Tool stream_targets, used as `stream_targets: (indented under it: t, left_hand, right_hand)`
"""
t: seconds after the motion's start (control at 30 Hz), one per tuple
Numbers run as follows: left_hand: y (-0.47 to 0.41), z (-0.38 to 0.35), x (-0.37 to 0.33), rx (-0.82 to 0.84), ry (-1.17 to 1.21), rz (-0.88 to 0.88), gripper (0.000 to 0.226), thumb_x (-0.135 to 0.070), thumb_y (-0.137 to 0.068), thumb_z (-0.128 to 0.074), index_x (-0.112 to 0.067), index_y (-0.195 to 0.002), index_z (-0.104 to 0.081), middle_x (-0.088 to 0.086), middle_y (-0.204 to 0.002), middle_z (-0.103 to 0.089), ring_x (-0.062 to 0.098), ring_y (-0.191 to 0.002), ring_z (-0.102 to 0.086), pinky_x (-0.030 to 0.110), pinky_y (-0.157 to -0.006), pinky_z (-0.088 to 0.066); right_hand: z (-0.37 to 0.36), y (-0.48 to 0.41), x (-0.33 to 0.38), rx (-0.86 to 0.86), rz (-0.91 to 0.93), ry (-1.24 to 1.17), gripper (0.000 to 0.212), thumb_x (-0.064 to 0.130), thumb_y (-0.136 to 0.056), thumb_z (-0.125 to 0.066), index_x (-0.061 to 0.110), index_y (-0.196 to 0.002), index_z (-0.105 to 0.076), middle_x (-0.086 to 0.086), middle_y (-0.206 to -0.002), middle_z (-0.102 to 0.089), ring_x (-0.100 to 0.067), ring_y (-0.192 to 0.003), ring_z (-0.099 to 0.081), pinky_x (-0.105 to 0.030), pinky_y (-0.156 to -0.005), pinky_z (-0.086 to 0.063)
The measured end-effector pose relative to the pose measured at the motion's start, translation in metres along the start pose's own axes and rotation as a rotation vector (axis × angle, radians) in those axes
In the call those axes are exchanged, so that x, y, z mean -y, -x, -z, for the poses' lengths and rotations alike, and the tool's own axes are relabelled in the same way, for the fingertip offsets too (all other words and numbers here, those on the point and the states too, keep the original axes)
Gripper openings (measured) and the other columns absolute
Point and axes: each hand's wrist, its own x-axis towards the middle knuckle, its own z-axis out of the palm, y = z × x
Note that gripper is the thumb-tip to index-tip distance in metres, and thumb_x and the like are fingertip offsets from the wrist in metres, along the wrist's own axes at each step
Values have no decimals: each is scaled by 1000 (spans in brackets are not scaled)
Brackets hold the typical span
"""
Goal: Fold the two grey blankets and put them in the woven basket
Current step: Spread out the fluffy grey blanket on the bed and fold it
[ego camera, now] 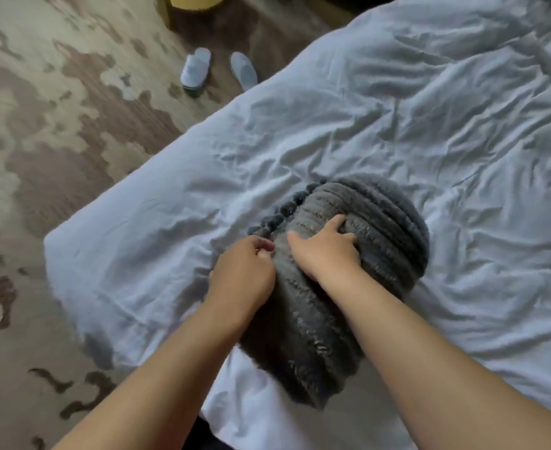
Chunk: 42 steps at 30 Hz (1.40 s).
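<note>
Fingers of the right hand [324, 246] pressed flat on the folded grey blanket [349, 271] to steady it on the bed [397, 118], while the left hand [245, 271] pinched its pom-pom edge [277, 219], likely squaring the fold.

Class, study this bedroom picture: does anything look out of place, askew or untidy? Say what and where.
The slippers on the carpet lie splayed apart, one sole-up, not paired. The white sheet is badly rumpled. The folded grey blanket, under the left hand and right hand, looks neat.
</note>
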Motion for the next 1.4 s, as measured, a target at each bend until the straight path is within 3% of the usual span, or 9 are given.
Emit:
stream_targets:
  t: [0.13, 0.23, 0.3, 0.4, 0.47, 0.57, 0.63, 0.93, 1.4]
  left_hand:
    - [23, -15, -2, -143, -176, 75, 39, -30, -92, -31, -30, -122, -57, 2, -130, -57, 27, -124, -47, 54, -106, -31]
    - [29, -42, -3, -171, -278, 125, 50, -39, -97, -24, -26, -145, -32, 6, -154, -27, 27, -143, -17, 60, -113, -4]
    - [22, -53, 8, -212, -266, 118, 54, -42, -97, -22, -30, -150, -19, 2, -159, -16, 24, -146, -7, 57, -113, 2]
    - [6, -61, 38, -298, -242, 79, 55, -43, -94, -24, -34, -148, -22, -1, -155, -26, 21, -144, -16, 54, -116, -3]
    - [-8, -67, 49, -327, -244, 59, 56, -45, -92, -22, -35, -147, -25, -2, -152, -31, 21, -142, -21, 53, -116, -7]
    - [-27, -80, 53, -354, -222, 46, 60, -47, -87, -19, -35, -145, -31, -3, -148, -37, 22, -139, -26, 51, -114, -7]
    - [-35, -88, 59, -395, -185, 33, 61, -46, -85, -20, -33, -142, -37, -4, -144, -41, 21, -137, -28, 49, -115, -7]
    - [-83, -103, 81, -553, -84, -15, 64, -43, -81, -22, -18, -129, -57, 6, -124, -59, 30, -114, -52, 50, -103, -33]
    - [-112, -131, 99, -714, -94, -96, 61, -36, -83, -27, -5, -121, -62, 16, -116, -63, 39, -105, -59, 58, -92, -42]
  right_hand:
    - [3, -1, 12, 88, 177, -12, 76, 17, -90, -36, 9, -153, 6, -23, -154, -21, -38, -132, -35, -40, -101, -38]
    - [8, -5, 4, 96, 326, 30, 74, 9, -86, -38, 10, -154, -8, -20, -150, -33, -34, -128, -44, -34, -97, -43]
    - [15, -14, -11, -42, 514, 166, 65, 12, -88, -42, 14, -151, -28, -15, -148, -37, -31, -131, -41, -33, -101, -37]
    - [29, -45, -39, -434, 852, 603, 54, 44, -90, -38, 28, -141, -46, -7, -145, -39, -29, -136, -29, -40, -108, -14]
    - [35, -72, -50, -423, 940, 590, 57, 50, -90, -31, 32, -142, -45, -3, -153, -35, -27, -145, -20, -45, -114, 0]
    - [28, -104, -52, -300, 958, 343, 53, 38, -92, -31, 27, -141, -46, -3, -154, -35, -24, -147, -18, -44, -117, -3]
    - [12, -116, -53, -363, 952, 283, 53, 36, -92, -29, 24, -139, -49, -5, -152, -37, -26, -145, -23, -44, -117, -9]
    - [-26, -163, -28, -500, 960, 410, 61, 39, -87, -23, 20, -136, -54, -8, -145, -47, -33, -137, -36, -49, -114, -17]
    - [-67, -210, -34, -704, 1029, 304, 57, 35, -84, -32, 12, -130, -58, -16, -140, -50, -39, -131, -40, -51, -110, -21]
